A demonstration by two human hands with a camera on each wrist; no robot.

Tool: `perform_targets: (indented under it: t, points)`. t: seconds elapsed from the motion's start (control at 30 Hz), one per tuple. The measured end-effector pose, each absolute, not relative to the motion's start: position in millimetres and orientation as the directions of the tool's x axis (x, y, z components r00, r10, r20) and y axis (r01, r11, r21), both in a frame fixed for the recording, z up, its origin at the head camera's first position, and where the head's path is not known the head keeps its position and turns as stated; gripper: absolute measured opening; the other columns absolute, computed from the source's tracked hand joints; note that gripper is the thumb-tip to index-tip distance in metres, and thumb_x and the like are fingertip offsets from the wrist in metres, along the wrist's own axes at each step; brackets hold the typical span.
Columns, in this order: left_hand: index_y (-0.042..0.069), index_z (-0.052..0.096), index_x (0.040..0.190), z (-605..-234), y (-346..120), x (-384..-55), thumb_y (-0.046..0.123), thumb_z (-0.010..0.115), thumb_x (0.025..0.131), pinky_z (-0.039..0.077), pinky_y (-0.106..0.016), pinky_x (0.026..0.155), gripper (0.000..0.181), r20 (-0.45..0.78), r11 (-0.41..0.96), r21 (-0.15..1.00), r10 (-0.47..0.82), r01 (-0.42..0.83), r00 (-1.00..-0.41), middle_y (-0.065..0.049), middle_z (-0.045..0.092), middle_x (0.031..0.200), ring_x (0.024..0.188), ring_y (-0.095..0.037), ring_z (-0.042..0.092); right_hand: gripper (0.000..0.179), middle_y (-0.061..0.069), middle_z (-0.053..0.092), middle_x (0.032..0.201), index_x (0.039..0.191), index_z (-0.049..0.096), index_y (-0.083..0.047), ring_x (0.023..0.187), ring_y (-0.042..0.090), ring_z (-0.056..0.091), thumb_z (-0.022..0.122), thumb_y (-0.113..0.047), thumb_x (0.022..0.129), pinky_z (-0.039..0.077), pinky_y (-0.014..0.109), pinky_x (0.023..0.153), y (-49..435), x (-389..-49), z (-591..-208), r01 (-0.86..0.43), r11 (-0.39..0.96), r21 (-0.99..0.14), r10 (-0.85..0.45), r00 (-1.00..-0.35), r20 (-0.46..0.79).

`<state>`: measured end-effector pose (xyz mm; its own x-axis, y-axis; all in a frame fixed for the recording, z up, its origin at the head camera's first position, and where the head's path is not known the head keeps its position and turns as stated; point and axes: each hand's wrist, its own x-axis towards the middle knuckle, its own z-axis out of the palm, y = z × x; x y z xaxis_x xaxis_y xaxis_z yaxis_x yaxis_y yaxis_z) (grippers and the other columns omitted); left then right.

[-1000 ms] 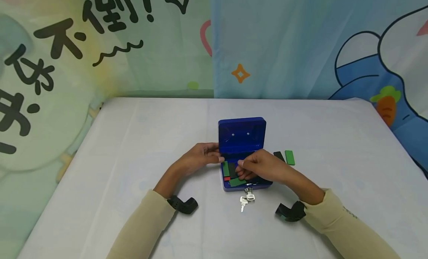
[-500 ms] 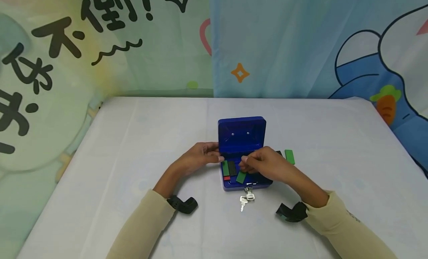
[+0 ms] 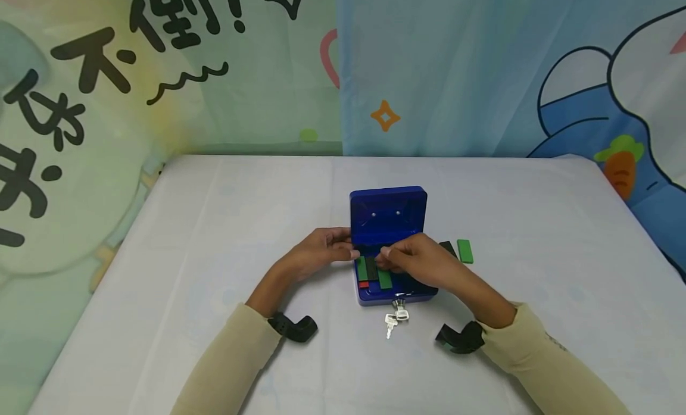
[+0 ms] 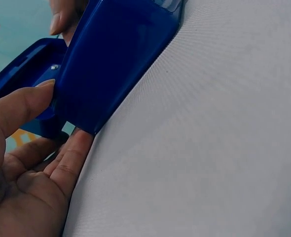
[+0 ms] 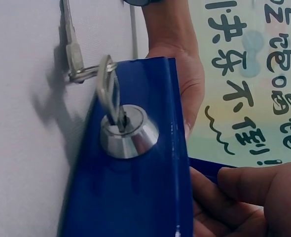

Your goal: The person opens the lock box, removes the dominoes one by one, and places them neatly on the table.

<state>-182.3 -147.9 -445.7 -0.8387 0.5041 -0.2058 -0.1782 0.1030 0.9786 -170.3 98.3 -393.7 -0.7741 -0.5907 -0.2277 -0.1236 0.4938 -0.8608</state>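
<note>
A blue metal cash box stands with its lid raised. My left hand holds its left side at the back, the thumb on the rim and fingers low by the corner. Inside, on the left, lie a green block, a black block and a small red block. My right hand is over the box, curled fingers pinching the upper end of another green block, which lies lengthwise beside the black one. Its far end is hidden by the fingertips.
A key in the front lock carries a second key that hangs down onto the white tablecloth. Right of the box lie a black block and a green block. A printed curtain hangs behind the table.
The green block under my right hand has turned from lying crosswise to upright beside the black block. My right hand shifted right, then back left. My left hand stays on the box.
</note>
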Motion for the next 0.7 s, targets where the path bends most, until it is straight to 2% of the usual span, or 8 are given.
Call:
perform_targets:
  t: [0.2, 0.37, 0.5, 0.7]
  points:
    - [-0.001, 0.044, 0.143, -445.0, -148.3, -182.1, 0.011, 0.068, 0.091, 0.043, -0.031, 0.101, 0.058, -0.211, 0.111, 0.977, 0.500, -0.180, -0.840, -0.010, 0.058, 0.131, 0.117, -0.020, 0.057, 0.032, 0.015, 0.067, 0.118, 0.119, 0.067, 0.004, 0.113, 0.030, 0.061, 0.048, -0.016, 0.103, 0.048, 0.047, 0.094, 101.7, -172.2, -392.0, -0.197, 0.519, -0.832, -0.577, -0.798, -0.171]
    - [-0.001, 0.045, 0.142, -444.8, -148.6, -182.3, 0.011, 0.068, 0.091, 0.043, -0.031, 0.101, 0.057, -0.205, 0.109, 0.979, 0.501, -0.173, -0.841, -0.010, 0.059, 0.130, 0.117, -0.020, 0.057, 0.033, 0.017, 0.069, 0.111, 0.120, 0.065, 0.007, 0.103, 0.030, 0.066, 0.050, -0.017, 0.103, 0.051, 0.046, 0.090, 106.3, -174.9, -388.9, -0.173, 0.540, -0.824, -0.553, -0.810, -0.193]
    - [-0.001, 0.045, 0.141, -444.7, -148.9, -182.6, 0.012, 0.069, 0.091, 0.043, -0.031, 0.101, 0.057, -0.200, 0.106, 0.980, 0.503, -0.170, -0.841, -0.010, 0.059, 0.130, 0.117, -0.020, 0.057, 0.033, 0.017, 0.070, 0.106, 0.122, 0.063, 0.007, 0.097, 0.030, 0.068, 0.051, -0.017, 0.103, 0.051, 0.049, 0.089, 107.7, -176.3, -387.6, -0.174, 0.582, -0.794, -0.547, -0.807, -0.224]
    - [-0.002, 0.044, 0.142, -444.7, -148.8, -182.4, 0.013, 0.069, 0.091, 0.043, -0.031, 0.101, 0.059, -0.202, 0.098, 0.979, 0.507, -0.177, -0.838, -0.010, 0.058, 0.131, 0.117, -0.020, 0.057, 0.032, 0.020, 0.068, 0.109, 0.126, 0.059, 0.009, 0.090, 0.026, 0.070, 0.050, -0.010, 0.102, 0.053, 0.045, 0.086, 106.8, -175.1, -389.2, -0.176, 0.590, -0.788, -0.568, -0.784, -0.250]
